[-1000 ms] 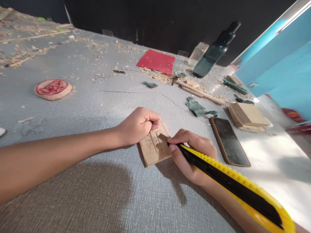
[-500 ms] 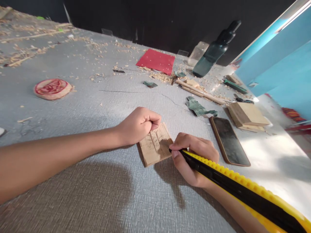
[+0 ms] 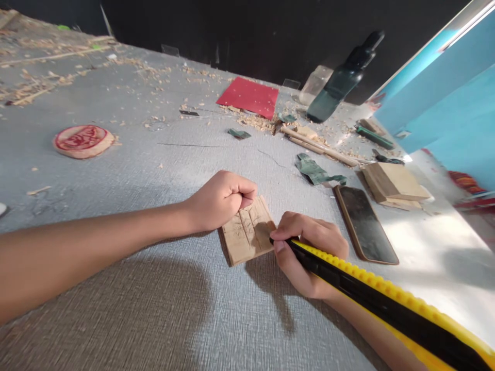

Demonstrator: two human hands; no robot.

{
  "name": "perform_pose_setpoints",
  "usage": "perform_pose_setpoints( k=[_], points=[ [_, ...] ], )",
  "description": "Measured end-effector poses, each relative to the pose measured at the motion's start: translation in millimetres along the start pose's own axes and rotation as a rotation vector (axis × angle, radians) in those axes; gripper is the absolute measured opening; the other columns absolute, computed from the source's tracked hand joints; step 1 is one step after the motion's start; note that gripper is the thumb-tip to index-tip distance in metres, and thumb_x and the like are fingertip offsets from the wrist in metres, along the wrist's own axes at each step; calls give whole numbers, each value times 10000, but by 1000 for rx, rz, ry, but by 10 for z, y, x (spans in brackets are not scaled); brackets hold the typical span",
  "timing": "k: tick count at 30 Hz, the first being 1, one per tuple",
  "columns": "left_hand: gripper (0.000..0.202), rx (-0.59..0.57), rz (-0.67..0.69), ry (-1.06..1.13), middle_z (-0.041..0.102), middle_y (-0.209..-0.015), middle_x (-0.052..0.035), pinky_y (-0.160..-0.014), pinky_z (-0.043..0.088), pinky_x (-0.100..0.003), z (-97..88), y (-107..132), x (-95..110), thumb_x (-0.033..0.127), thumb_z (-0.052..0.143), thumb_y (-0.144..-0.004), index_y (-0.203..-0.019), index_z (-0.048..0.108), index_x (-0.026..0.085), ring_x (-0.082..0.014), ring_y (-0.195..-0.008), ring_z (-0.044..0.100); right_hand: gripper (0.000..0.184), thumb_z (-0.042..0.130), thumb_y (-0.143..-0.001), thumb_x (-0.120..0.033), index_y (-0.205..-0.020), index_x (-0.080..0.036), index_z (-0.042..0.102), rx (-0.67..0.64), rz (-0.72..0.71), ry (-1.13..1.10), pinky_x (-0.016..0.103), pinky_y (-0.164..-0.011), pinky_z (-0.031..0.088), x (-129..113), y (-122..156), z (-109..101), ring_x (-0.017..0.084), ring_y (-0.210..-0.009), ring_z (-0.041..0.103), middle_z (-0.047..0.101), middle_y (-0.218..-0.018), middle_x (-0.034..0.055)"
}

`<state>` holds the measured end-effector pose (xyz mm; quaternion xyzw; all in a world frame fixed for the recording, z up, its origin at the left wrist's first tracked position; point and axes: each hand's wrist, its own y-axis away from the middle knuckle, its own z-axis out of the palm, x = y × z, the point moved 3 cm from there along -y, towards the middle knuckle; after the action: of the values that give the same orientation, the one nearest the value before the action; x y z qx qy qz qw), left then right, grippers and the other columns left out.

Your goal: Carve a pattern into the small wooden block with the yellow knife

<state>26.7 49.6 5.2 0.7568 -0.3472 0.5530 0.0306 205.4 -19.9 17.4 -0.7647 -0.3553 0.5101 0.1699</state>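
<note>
Wood block (image 3: 247, 232) lies flat on the grey table (image 3: 154, 170), near a phone (image 3: 365, 224). Left hand (image 3: 220, 200), fisted, presses its far edge. Right hand (image 3: 309, 250) grips a yellow knife (image 3: 371, 299), tip at the block's right edge.

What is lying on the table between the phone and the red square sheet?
In the head view, a crumpled green scrap lies between the phone and the red sheet, with wooden sticks and shavings farther back.
</note>
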Motion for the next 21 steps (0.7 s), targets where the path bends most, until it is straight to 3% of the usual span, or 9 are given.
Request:
perform_pose_setpoints(
  k=[14, 21],
  points=[
    [148, -15, -15, -17, 336, -504, 49, -478, 235, -201, 1, 7, 24, 36, 359, -640, -561, 345, 161, -65, -506, 294, 219, 663, -744, -14, -909, -158, 666, 12, 72, 125, 215, -531, 421, 1, -28, 21, 77, -573, 574, 651, -727, -5],
    [141, -3, 10, -5, 331, -499, 52, -476, 232, -195, 3, 6, 14, 33, 354, -625, -560, 346, 157, -59, -497, 294, 233, 615, -659, -13, -832, -169, 622, 0, -3, -8, 236, -479, 326, -42, -11, 14, 73, -503, 435, 519, -623, -43]
  ],
)
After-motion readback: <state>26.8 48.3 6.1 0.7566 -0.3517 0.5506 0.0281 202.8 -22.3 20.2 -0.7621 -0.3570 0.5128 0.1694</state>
